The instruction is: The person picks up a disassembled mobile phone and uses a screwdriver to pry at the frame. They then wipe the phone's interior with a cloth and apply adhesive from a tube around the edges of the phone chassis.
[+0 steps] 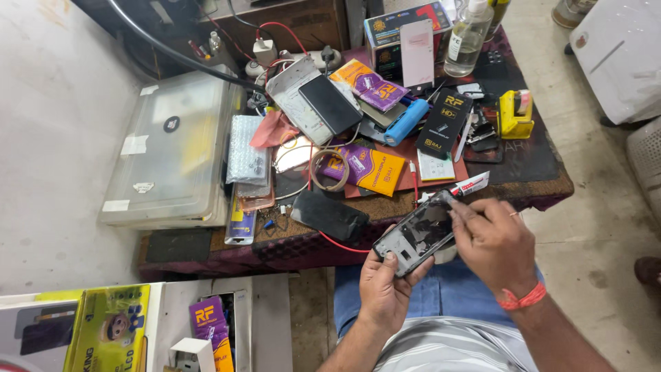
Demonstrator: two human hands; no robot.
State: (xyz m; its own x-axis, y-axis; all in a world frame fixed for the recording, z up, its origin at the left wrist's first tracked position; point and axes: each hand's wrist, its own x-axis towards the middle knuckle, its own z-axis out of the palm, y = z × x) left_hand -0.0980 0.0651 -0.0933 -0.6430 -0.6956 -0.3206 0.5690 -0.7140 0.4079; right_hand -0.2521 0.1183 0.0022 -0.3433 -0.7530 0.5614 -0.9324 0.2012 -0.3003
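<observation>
You hold an opened phone over your lap, at the front edge of the table.

On the left, a clear box (pixel 172 148) lies against the wall, away from your work. Your left hand (pixel 385 289) supports the phone (pixel 420 234) from below, fingers curled around its lower end, so the open back faces up to you. Your right hand (pixel 492 241) rests on the upper end, thumb and fingers pressed together on the edge, probably to keep it steady. Behind it a small tube (pixel 471 184) lies on the table (pixel 537 182), near at hand.
</observation>
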